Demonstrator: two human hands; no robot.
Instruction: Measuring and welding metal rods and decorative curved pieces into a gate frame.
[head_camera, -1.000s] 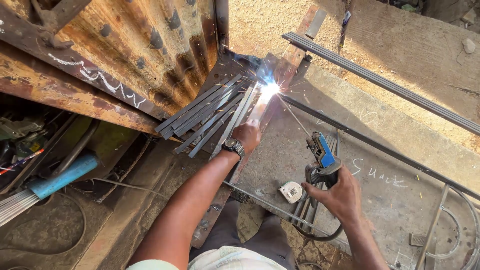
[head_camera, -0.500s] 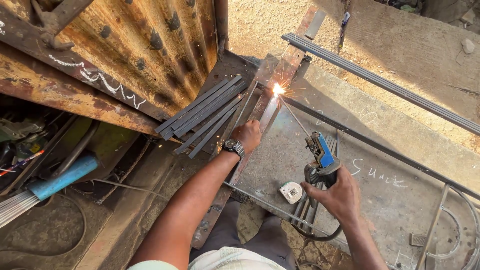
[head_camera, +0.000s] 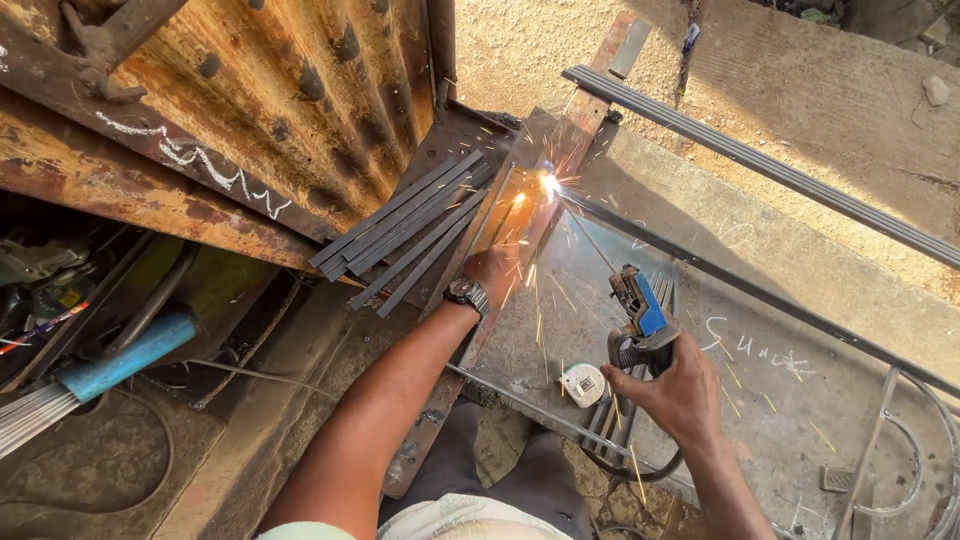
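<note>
My right hand (head_camera: 680, 390) grips a blue welding electrode holder (head_camera: 640, 305). Its thin rod reaches up-left to a bright arc (head_camera: 549, 184) that throws sparks over a flat steel sheet (head_camera: 760, 370). My left hand (head_camera: 493, 270), with a dark wristwatch (head_camera: 466, 293) on the wrist, presses down on a rusty flat steel bar (head_camera: 545, 195) right below the arc. The bar runs from my lap up to the weld spot.
A bundle of grey flat steel strips (head_camera: 410, 230) lies left of the bar, beside a rusty corrugated sheet (head_camera: 260, 90). A long steel rail (head_camera: 760, 165) crosses the concrete at upper right. A small white tape roll (head_camera: 583, 385) lies on the sheet. A blue-handled tool (head_camera: 125, 360) lies at left.
The arc was bright, dimmed half a second ago, and now flares again with sparks spraying down over the sheet. Both hands have stayed in place.
</note>
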